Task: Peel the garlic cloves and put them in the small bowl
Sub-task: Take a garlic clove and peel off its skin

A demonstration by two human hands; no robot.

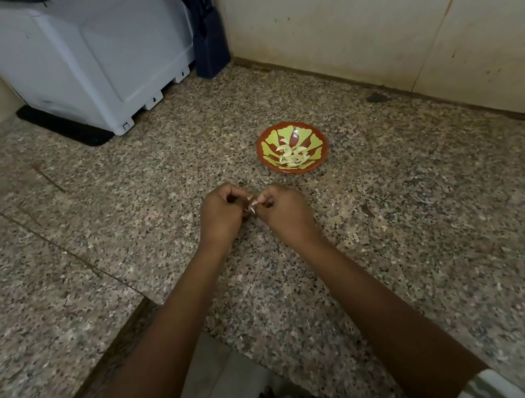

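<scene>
Standing over a speckled granite counter (401, 245) set into a corner of beige tiled walls (361, 8); its front edge cuts in near the person's waist. White plastic appliance (91, 53) sits back left on a black mat (61, 128), w/ small arrows on its feet. A wide stretch of stone lies btwn that & the red-and-green small bowl (320, 140), right of centre, peeled cloves (293, 155) inside. Left hand (220, 214) & right hand (285, 210) are both curled, pinching one garlic clove (253, 205) near the bowl.

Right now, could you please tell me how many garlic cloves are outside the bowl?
1: a garlic clove pinched between the left hand and right hand; others may be hidden inside them.
</scene>
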